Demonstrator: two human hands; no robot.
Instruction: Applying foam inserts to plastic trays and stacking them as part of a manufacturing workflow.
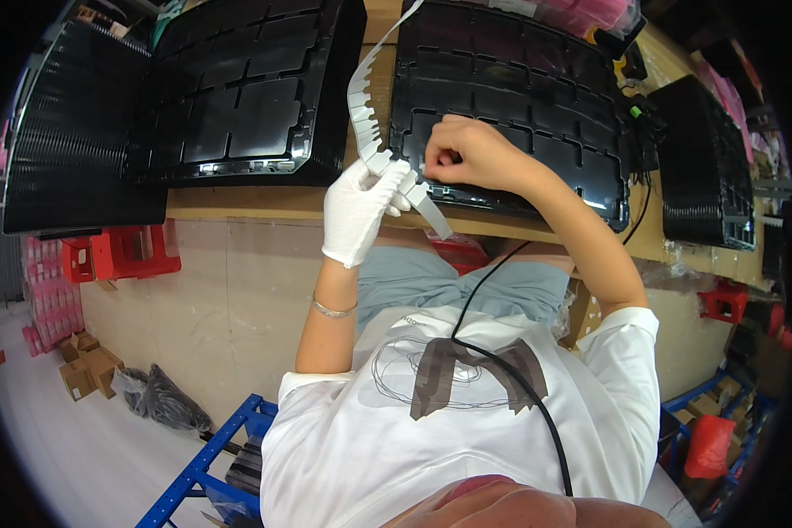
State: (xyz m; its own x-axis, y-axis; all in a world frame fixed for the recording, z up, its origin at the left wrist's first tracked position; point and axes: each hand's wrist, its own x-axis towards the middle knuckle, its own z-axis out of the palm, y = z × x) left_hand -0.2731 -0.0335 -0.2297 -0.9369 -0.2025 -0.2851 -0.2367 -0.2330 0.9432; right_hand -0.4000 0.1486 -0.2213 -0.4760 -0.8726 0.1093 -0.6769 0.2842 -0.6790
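Note:
My left hand, in a white glove, pinches a long, pale grey-white strip with notched edges. The strip curves up past the far edge of the table, and its short loose end hangs to the right of the glove. My bare right hand is closed, fingers curled, over the near left corner of a black plastic tray with shallow compartments. Something small and pale shows at its fingertips, too little to name.
Another stack of black trays stands to the left, with ribbed black trays beyond it. More black trays stand at the right, near dark cables. Below the table edge are a red stool and a blue frame. A black cord crosses my shirt.

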